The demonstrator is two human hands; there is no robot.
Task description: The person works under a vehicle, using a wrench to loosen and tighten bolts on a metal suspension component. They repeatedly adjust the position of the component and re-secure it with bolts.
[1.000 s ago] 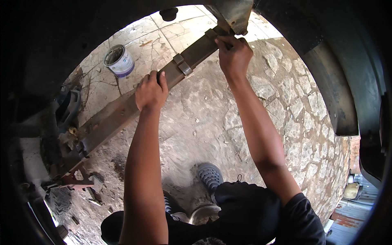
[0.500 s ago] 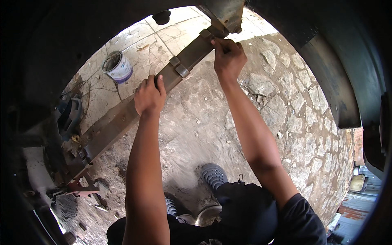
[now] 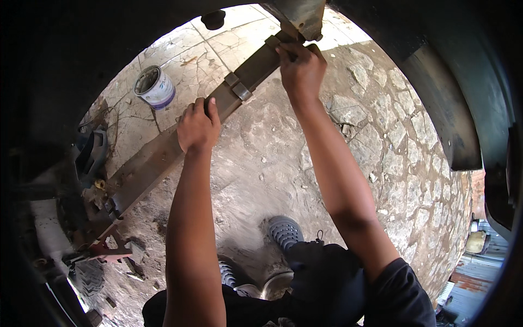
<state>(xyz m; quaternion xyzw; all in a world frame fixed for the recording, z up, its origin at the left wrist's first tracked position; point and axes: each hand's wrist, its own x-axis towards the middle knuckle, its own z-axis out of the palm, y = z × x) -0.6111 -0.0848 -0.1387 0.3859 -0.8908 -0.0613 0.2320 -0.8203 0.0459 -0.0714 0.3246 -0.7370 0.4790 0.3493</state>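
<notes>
Nearest, the person's shoes (image 3: pixel 285 232) stand on rough stone ground (image 3: pixel 261 163), directly below the work. Should the spring drop, the feet are in its path.

Above them the left hand (image 3: pixel 197 126) curls over the upper edge of the leaf spring (image 3: pixel 158 158), fingers clenched round it at about mid-length. The spring is a long, rusty stack of flat bars that runs slantwise from the lower left up to the top centre, with a clamp band (image 3: pixel 238 87) just beyond the left hand. A grip on a bare steel edge could slip or cut if the stack shifts, and fingers near the band could get pinched between leaves.

Farther up, the right hand (image 3: pixel 300 70) grasps the spring's far end, fingers closed on it right under the hanger bracket (image 3: pixel 301 19). This looks like the riskiest spot: if the end jumps in the bracket, the fingers are caught between the two.

At the lower left the spring's other end sits in dark, cluttered hardware; whether it is fixed there I cannot tell. If it is loose, the whole weight falls on both arms.

A paint can (image 3: pixel 154 87) stands well apart on the cracked tiles.
</notes>
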